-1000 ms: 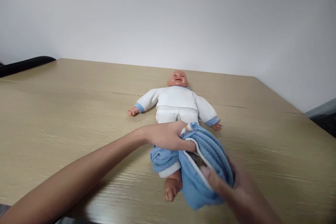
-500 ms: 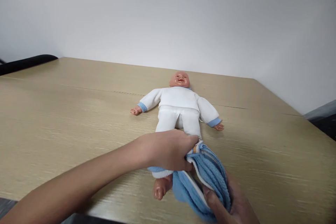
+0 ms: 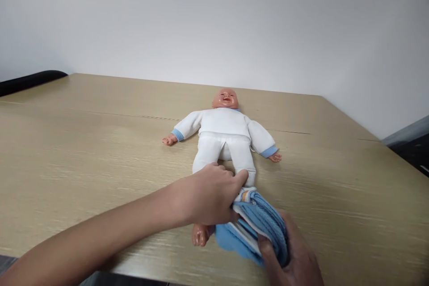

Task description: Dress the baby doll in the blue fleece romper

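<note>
A baby doll (image 3: 225, 120) in a white top and trousers lies on its back, head towards the wall. Over its lower leg on the right side is a bunched blue terry garment (image 3: 264, 219) with white edging and a small orange-and-white tag. That foot is hidden by the cloth. My left hand (image 3: 214, 194) reaches across the doll's legs, fingers curled round the garment's edge by the leg; its fingertips are partly hidden. My right hand (image 3: 290, 250) grips the gathered folds from the right, thumb tucked inside the opening. The doll's other foot (image 3: 200, 234) shows bare below my left wrist.
The doll lies on a wooden table (image 3: 100, 143) with seams across its top. A pale wall (image 3: 201, 22) rises behind the table. A black curved object (image 3: 36, 80) stands at the left edge, and a dark object (image 3: 412, 152) is at the right.
The view has shifted slightly. My right hand has moved up and closer to my left, and the garment is bunched tighter, its opening narrower. Both hands keep their hold.
</note>
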The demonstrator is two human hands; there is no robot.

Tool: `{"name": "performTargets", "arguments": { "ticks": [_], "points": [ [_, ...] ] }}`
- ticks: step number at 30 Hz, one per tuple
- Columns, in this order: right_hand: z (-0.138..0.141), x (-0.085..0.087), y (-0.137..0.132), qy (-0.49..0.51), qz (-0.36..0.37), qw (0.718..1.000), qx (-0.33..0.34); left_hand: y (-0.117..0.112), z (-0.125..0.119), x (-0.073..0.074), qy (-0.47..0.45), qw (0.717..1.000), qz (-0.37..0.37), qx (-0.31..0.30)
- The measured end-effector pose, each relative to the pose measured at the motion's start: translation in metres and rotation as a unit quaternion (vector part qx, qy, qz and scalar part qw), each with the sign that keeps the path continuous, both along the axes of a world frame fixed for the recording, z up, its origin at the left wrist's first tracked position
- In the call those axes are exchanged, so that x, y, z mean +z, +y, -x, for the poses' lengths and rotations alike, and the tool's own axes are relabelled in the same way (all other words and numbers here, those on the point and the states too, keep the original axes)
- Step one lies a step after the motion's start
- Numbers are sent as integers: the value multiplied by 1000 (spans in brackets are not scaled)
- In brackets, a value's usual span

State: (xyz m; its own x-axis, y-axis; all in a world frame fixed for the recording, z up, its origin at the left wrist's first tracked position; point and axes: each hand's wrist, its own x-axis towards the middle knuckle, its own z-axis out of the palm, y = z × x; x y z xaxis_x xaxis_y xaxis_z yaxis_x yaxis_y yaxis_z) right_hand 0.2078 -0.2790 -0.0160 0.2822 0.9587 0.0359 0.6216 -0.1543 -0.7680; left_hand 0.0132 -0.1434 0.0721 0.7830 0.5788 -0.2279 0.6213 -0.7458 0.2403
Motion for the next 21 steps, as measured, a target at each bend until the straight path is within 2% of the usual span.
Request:
{"name": "performTargets", "arguments": {
  "ticks": [4, 9, 15, 21],
  "points": [
    [-2, 2, 3, 104, 19, 994, 17, 6, 1, 9, -5, 997, 77, -1],
    [-4, 3, 4, 239, 54, 967, 75, 14, 8, 13, -79, 980, 182, 33],
    [-6, -2, -1, 245, 77, 966, 27, 15, 9, 12, -135, 959, 238, 69],
    [-11, -10, -4, 255, 78, 963, 20, 12, 11, 8, -217, 931, 285, 76]
  ]
}}
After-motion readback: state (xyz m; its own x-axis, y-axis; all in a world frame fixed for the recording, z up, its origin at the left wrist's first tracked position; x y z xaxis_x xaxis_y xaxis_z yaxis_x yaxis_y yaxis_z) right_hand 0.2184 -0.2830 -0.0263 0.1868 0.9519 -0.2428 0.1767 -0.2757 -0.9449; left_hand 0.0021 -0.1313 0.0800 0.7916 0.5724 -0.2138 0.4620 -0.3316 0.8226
